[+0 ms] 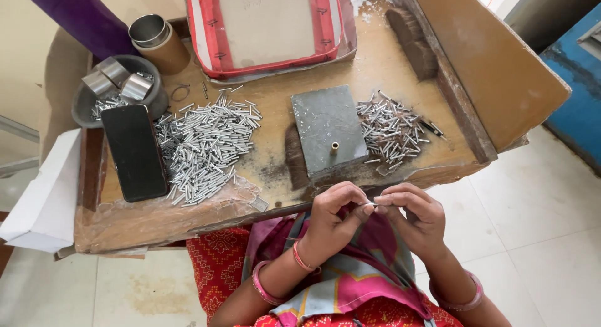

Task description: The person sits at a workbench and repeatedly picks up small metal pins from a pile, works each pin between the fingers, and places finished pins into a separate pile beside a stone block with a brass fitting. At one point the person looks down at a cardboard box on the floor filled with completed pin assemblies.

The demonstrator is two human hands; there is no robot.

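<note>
My left hand (333, 215) and my right hand (414, 215) meet over my lap, just below the table's front edge. Between their fingertips they pinch one small silver metal tube (370, 204). A grey metal block (328, 129) with a short brass peg (334, 147) standing in it lies on the wooden worktable (275, 105), right above my hands. A big heap of silver tubes (206, 145) lies left of the block. A smaller heap of thinner metal pieces (389, 129) lies to its right.
A black phone (134, 152) lies left of the big heap. Behind it stand a grey bowl (87, 100) with shiny cylinders and a round tin (156, 39). A red-edged tray (269, 28) sits at the back. A cardboard wall (488, 58) closes the right side.
</note>
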